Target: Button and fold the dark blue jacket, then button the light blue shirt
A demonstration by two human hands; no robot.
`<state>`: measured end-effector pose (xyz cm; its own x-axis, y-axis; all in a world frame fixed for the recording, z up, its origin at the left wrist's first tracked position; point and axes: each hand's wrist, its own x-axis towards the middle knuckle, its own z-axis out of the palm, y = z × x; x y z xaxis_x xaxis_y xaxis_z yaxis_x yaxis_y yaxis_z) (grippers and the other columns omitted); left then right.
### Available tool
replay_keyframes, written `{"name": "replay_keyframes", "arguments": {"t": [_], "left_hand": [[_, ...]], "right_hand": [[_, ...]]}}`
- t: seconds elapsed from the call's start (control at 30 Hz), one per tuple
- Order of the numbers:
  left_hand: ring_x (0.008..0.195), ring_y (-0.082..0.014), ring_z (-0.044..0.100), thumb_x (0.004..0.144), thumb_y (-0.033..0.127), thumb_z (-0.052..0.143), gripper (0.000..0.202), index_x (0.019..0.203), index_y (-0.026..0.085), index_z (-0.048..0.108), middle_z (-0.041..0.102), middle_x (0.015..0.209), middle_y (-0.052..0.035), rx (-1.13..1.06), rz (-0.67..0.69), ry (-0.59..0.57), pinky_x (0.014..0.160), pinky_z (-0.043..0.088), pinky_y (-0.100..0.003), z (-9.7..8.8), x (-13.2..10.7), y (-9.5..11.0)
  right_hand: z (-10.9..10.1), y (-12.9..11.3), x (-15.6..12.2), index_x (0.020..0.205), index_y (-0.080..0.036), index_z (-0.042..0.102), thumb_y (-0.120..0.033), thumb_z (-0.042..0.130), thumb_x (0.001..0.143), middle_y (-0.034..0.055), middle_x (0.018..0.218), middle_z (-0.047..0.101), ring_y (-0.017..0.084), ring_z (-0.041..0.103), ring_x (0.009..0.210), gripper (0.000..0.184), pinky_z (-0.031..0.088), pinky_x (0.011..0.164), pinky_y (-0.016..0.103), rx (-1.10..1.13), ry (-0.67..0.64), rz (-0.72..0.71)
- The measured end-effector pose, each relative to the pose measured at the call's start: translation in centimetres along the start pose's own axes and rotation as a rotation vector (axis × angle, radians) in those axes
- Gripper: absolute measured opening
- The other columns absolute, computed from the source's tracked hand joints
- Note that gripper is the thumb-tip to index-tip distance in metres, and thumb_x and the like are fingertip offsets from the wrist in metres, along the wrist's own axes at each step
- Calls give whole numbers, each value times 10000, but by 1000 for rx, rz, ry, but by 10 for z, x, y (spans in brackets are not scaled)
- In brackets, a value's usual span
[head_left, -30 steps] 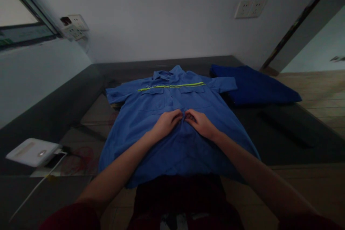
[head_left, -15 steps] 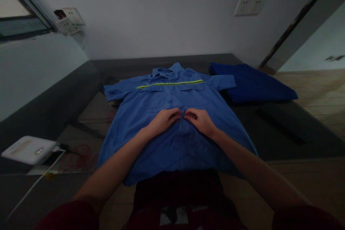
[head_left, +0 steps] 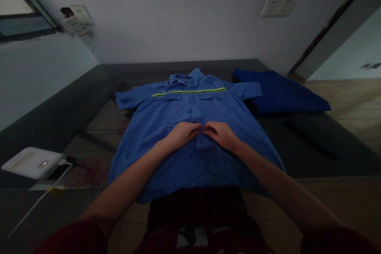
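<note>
A blue short-sleeved work shirt (head_left: 166,107) with a yellow-green chest stripe lies spread front up on a dark table, collar away from me, its hem over the near edge. At the middle of its button front, my left hand (head_left: 183,135) pinches the cloth from the left side. Close beside it, my right hand (head_left: 220,134) pinches the placket from the right, fingers curled. The fingertips of both hands almost meet. Any button between them is hidden by the fingers.
A folded dark blue cloth item (head_left: 285,91) lies at the back right. On the left sits a white power bank (head_left: 32,162) with a white cable (head_left: 38,202). Wall sockets (head_left: 279,6) are above the dark table (head_left: 306,139); a window frame shows at upper left.
Both hands stay at the shirt's front, with only slight finger movement. The view has shifted a little; the shirt lies as before.
</note>
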<state>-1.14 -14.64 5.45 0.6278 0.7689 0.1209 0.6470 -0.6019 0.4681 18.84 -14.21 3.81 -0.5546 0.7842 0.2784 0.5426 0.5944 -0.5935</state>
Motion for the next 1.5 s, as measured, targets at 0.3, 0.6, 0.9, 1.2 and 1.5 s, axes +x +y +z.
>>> {"name": "replay_keyframes", "arguments": {"t": [0.3, 0.6, 0.9, 1.2, 1.5], "left_hand": [[706, -161, 595, 903, 194, 431, 170, 877, 175, 598, 624, 751, -26, -31, 1, -9, 664, 427, -254, 6, 0, 3], [803, -171, 609, 855, 105, 403, 201, 926, 158, 584, 653, 887, -54, -199, -36, -35, 736, 449, -278, 3, 0, 6], [653, -139, 560, 915, 362, 443, 279, 797, 167, 604, 611, 704, -3, -223, -132, 23, 596, 386, -243, 3, 0, 5], [614, -118, 478, 871, 334, 488, 226, 747, 162, 564, 519, 639, 30, -346, -185, -2, 571, 328, -240, 2, 2, 9], [602, -110, 411, 843, 314, 488, 223, 675, 168, 504, 451, 612, 43, -451, -185, 59, 568, 293, -238, 8, 4, 6]], "right_hand": [[5, 3, -1, 795, -193, 554, -347, 533, 901, 9, 716, 588, 147, 505, 632, 188, 326, 604, 252, -22, -21, 5], [3, 2, 0, 768, -196, 540, -372, 503, 921, 18, 703, 582, 164, 517, 645, 236, 304, 602, 261, -163, -49, 2], [4, -8, -2, 822, -184, 583, -288, 507, 924, 58, 767, 632, 184, 559, 710, 164, 294, 599, 268, -321, -45, -17], [2, -10, -3, 708, -183, 552, -312, 575, 883, 8, 676, 589, 141, 516, 631, 218, 275, 575, 246, -264, -6, 6], [4, -7, -3, 682, -189, 527, -336, 615, 857, -16, 642, 549, 122, 480, 590, 245, 296, 574, 233, -131, 58, -10]]}}
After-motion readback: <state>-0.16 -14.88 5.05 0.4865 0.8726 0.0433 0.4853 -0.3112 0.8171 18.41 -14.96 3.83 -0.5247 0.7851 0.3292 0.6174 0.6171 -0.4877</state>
